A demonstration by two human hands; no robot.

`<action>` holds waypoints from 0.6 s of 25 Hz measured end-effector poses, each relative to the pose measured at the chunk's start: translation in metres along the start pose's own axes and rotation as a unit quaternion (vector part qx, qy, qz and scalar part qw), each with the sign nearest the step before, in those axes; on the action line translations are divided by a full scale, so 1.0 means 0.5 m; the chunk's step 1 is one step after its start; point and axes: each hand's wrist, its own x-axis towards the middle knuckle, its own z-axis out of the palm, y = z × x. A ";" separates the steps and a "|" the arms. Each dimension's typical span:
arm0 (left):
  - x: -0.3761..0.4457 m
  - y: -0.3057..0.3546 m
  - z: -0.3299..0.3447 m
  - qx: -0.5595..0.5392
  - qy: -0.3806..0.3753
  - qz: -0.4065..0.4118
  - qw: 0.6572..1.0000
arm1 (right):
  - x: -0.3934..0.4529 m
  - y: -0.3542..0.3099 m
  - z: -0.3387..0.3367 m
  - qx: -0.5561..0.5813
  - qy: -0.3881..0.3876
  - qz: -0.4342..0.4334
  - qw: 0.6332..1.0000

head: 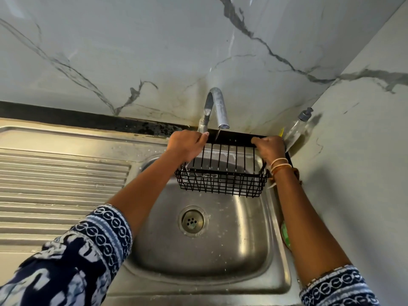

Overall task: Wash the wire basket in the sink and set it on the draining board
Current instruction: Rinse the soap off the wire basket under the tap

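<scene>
A black wire basket hangs over the back of the steel sink, right under the tap. A thin stream of water falls from the spout onto the basket's solid black top band. My left hand grips the band's left end. My right hand grips its right end. The ribbed draining board lies to the left of the bowl.
A clear soap pump bottle stands in the back right corner against the marble wall. A green scrubber lies on the sink's right rim, partly behind my right forearm. The drain sits mid-bowl.
</scene>
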 end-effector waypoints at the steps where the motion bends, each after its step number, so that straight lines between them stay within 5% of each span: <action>1: 0.002 -0.017 0.000 -0.054 -0.011 -0.022 0.998 | 0.003 0.010 -0.007 0.016 0.000 0.015 1.000; 4: -0.011 -0.047 0.000 -0.312 -0.025 -0.101 0.944 | 0.007 0.039 -0.027 0.077 0.007 0.094 0.993; 7: -0.027 -0.048 0.021 -0.542 -0.065 -0.151 0.824 | -0.001 0.068 -0.043 0.182 0.001 0.193 0.964; 13: -0.053 -0.038 0.029 -0.685 -0.054 -0.291 0.665 | -0.032 0.111 -0.007 0.150 -0.050 0.257 0.953; 15: -0.057 -0.038 0.021 -0.696 -0.027 -0.321 0.642 | -0.041 0.105 0.015 0.115 -0.056 0.234 0.964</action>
